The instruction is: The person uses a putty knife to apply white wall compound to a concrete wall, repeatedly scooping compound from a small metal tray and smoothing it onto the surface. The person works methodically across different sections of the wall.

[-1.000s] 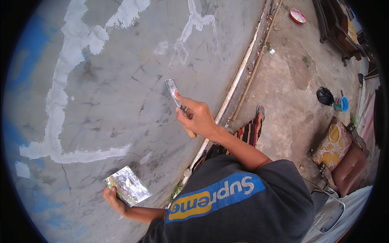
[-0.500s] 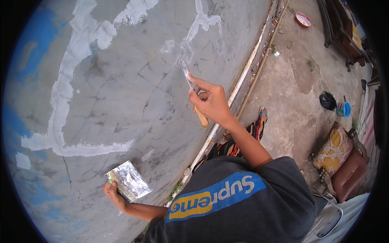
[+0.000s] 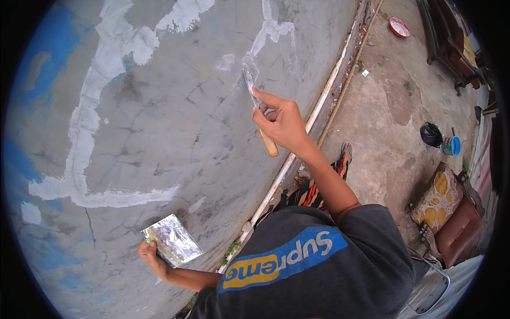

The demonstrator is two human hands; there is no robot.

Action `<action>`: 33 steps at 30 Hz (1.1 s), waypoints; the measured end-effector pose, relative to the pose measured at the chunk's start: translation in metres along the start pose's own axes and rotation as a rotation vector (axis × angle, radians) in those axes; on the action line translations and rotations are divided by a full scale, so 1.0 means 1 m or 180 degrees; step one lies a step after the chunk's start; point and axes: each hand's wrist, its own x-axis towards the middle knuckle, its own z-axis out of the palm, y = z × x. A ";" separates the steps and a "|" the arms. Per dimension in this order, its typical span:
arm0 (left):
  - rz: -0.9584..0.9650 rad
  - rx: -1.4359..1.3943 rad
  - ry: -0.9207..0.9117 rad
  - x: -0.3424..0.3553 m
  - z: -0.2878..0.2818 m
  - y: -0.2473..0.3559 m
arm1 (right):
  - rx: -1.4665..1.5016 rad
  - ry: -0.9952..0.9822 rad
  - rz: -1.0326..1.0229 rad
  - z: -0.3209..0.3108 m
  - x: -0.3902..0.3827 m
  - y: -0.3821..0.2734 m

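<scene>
My right hand (image 3: 281, 125) is closed round a putty knife with a wooden handle (image 3: 270, 145) and a narrow metal blade (image 3: 248, 84). The blade's tip rests at the grey wall (image 3: 159, 138), at the lower end of a thin whitish filler streak (image 3: 260, 40). A fine dark crack runs down-left from there. Lower left, my left hand (image 3: 154, 260) pinches one edge of a shiny rectangular sheet (image 3: 174, 240), smeared with pale material, just off the wall. Broad white filler bands (image 3: 82, 138) cross the wall on the left, beside blue paint.
A white pipe (image 3: 319, 109) and a tan pole (image 3: 348, 80) run along the wall's foot. On the ground are a red-rimmed basin (image 3: 399, 27), a black bag (image 3: 431, 134) and a blue bucket (image 3: 451, 145). A cushioned brown chair (image 3: 459, 234) stands at right, wooden furniture (image 3: 451, 42) farther off.
My right hand has slid the putty knife a little upward along the crack, toward the whitish streak. The left hand still holds the sheet in nearly the same place. The view has shifted slightly.
</scene>
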 end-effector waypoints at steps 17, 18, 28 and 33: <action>0.0176 -0.0057 0.0372 0.000 0.023 0.010 | -0.0609 0.0426 -0.1421 0.057 -0.012 0.055; 0.0170 -0.0069 0.0431 -0.004 0.028 0.015 | -0.0697 0.0419 -0.1603 0.058 -0.012 0.064; 0.0296 0.0171 0.0805 -0.009 0.025 0.010 | -0.1012 0.0328 -0.1576 0.009 -0.020 0.032; 0.0396 0.0122 0.0589 0.000 0.025 0.005 | -0.0854 0.0299 -0.1592 0.019 -0.009 0.040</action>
